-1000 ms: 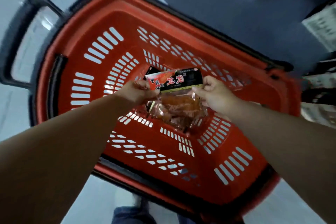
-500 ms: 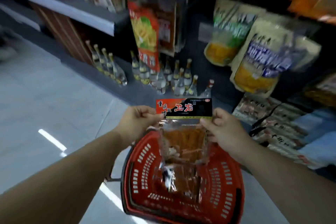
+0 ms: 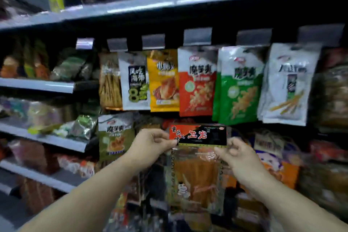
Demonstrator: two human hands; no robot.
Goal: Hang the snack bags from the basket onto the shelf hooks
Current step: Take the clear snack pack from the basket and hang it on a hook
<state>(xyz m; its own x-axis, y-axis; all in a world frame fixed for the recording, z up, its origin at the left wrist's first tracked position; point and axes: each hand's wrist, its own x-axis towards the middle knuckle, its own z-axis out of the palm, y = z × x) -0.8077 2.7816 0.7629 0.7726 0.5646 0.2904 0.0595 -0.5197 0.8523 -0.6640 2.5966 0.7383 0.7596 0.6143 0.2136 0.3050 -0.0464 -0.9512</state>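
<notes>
I hold one snack bag [image 3: 197, 171] upright in front of the shelf: a clear pouch of orange strips under a black and red header card. My left hand [image 3: 152, 144] pinches the header's left edge. My right hand [image 3: 235, 153] pinches the bag's right edge just below the header. The bag hangs level with the lower row of hooks, under the upper row of hanging bags [image 3: 197, 83]. The hook itself is hidden behind the bag and the blur. The basket is out of view.
Several hanging snack bags fill the upper hook row, white, yellow, red and green. A green bag [image 3: 114, 135] hangs left of my left hand. Grey shelves [image 3: 43, 86] with packets run along the left. More packets crowd the right [image 3: 276, 158].
My view has swung up from the red basket to the shelf. Both hands have lifted the snack bag out of the basket to the height of the lower hook row.
</notes>
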